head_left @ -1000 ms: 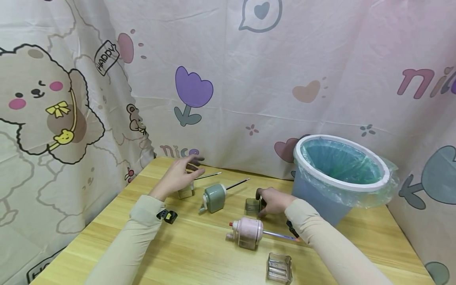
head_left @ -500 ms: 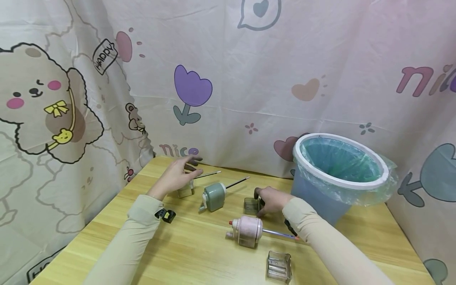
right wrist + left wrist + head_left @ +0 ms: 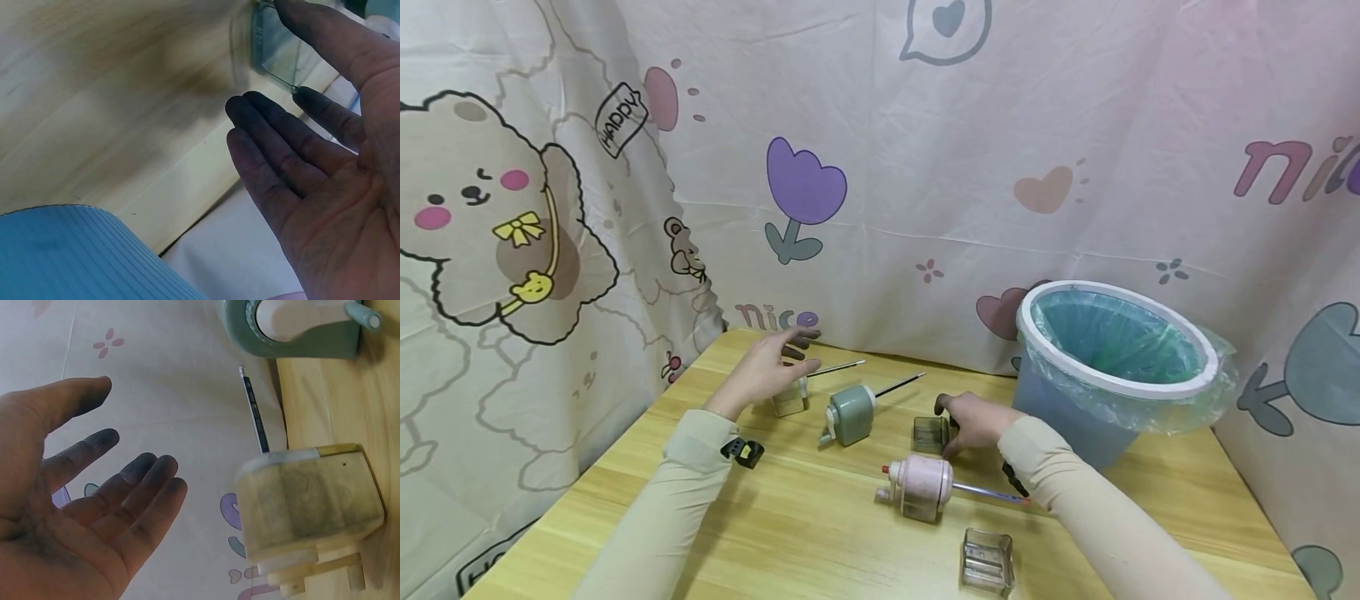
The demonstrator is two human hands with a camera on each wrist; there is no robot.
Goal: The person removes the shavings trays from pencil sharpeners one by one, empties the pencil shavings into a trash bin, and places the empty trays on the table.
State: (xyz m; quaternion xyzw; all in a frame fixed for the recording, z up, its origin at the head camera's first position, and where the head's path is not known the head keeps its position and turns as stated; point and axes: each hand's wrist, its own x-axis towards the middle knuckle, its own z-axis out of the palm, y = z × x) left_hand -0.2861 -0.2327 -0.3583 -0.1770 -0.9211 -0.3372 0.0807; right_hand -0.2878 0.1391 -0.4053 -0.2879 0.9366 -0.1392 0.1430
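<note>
My left hand (image 3: 763, 371) hovers with fingers spread, just above a cream crank pencil sharpener (image 3: 306, 503). A dark pencil (image 3: 255, 412) sticks out of that sharpener. In the left wrist view nothing lies between the fingers. My right hand (image 3: 976, 423) pinches the rim of a small smoky clear plastic box (image 3: 928, 434) on the table, thumb and index finger at two of its corners. Its other fingers (image 3: 269, 147) extend free. Between the hands stands a green crank sharpener (image 3: 852, 415) with a pencil in it. Dark smudges cover the fingertips of both hands.
A pink crank sharpener (image 3: 922, 487) with a pencil lies in front of the right hand. Nearer the front edge is another clear plastic box (image 3: 987, 562). A blue bin (image 3: 1067, 417) with a green liner stands at the back right. Printed cloth (image 3: 880, 167) hangs behind the wooden table (image 3: 790, 533).
My left hand has drawn slightly back to the left from above the cream sharpener. The right hand stays at the clear box, almost unmoved. The sharpeners keep their places.
</note>
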